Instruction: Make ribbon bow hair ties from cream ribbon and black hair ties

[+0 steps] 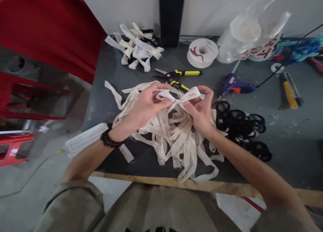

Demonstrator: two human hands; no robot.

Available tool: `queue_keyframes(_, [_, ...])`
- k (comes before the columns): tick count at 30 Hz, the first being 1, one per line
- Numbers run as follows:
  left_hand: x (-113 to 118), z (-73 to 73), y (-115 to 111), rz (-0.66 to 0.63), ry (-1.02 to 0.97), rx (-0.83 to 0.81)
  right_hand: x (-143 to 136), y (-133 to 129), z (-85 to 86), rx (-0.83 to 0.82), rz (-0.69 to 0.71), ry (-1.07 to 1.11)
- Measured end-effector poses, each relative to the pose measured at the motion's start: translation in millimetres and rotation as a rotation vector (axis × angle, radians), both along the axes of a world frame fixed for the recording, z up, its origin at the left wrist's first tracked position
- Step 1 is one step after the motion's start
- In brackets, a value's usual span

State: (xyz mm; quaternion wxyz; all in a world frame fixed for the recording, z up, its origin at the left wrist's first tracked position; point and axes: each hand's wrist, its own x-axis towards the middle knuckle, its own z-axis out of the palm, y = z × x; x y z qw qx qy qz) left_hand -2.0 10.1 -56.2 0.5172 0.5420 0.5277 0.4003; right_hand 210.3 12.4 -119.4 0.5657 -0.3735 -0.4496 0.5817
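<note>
Between my two hands is a white ribbon bow (178, 100) with gold lettering, its loops spread to either side of a tied middle. My left hand (148, 106), with a dark bead bracelet at the wrist, pinches the left loop between thumb and fingers. On the other side my right hand (200, 109) pinches the right loop, its thumb near the knot. Beneath both hands spreads a loose heap of cut white ribbon strips (174, 138). Just behind the bow lie yellow-and-black snips (180, 75), their blades pointing left, one handle partly covered by my fingers.
Finished-looking bows (138, 48) are piled at the back left. A ribbon spool (202, 52) stands near the wall. To the right are a blue glue gun (234, 85) with its cord, black hair ties (242, 124) and a yellow cutter (290, 90). A red chair (58, 30) stands left.
</note>
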Motion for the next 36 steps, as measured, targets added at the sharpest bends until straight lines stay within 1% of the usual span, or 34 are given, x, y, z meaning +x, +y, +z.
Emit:
queue_keyframes(2, [-5, 6.9, 2, -0.07, 0.031, -0.007, 0, 0, 1.0, 0.038, -0.013, 0.022])
queue_keyframes(5, [-15, 19.0, 6, -0.228, 0.164, 0.033, 3, 4, 5.2, 0.107, -0.108, 0.076])
queue_keyframes(7, [-20, 25.4, 8, -0.262, 0.26, 0.084, 5, 8, 9.1, 0.104, -0.152, 0.072])
queue_keyframes(8, [-21, 27.4, 9, -0.278, 0.281, 0.091, 7, 10, 11.0, 0.084, -0.138, 0.061])
queue_keyframes(10, [-20, 28.6, 9, -0.347, 0.261, 0.029, 10, 12, 13.8, 0.022, -0.03, 0.04])
queue_keyframes(13, [-13, 25.9, 6, -0.465, 0.155, -0.175, 15, 11, 16.3, -0.061, 0.219, 0.02])
queue_keyframes(14, [-11, 24.8, 4, -0.47, 0.11, -0.229, 16, 10, 17.2, -0.073, 0.298, 0.013])
queue_keyframes(16, [-6, 23.2, 2, -0.423, 0.021, -0.295, 18, 8, 19.7, -0.08, 0.426, -0.001])
queue_keyframes(18, [-1, 22.6, 1, -0.35, -0.068, -0.356, 19, 7, 23.1, -0.081, 0.493, -0.026])
queue_keyframes(20, [1, 22.1, 0, -0.275, -0.152, -0.435, 19, 6, 26.1, -0.092, 0.527, -0.054])
queue_keyframes(22, [2, 20.3, 0, -0.233, -0.215, -0.488, 18, 7, 27.3, -0.112, 0.54, -0.078])
queue_keyframes(23, [1, 18.7, 0, -0.229, -0.233, -0.489, 18, 7, 27.0, -0.122, 0.541, -0.087])
queue_keyframes(28, [-2, 8.2, 0, -0.293, -0.24, -0.437, 15, 9, 22.5, -0.147, 0.526, -0.106])
queue_keyframes(30, [-3, 6.3, 0, -0.284, -0.243, -0.428, 14, 8, 22.0, -0.143, 0.522, -0.1])
queue_keyframes(33, [-1, 7.8, 1, -0.228, -0.236, -0.408, 14, 7, 21.9, -0.137, 0.488, -0.094])
queue_keyframes(36, [1, 12.1, 2, -0.211, -0.17, -0.367, 14, 7, 20.6, -0.121, 0.446, -0.142])
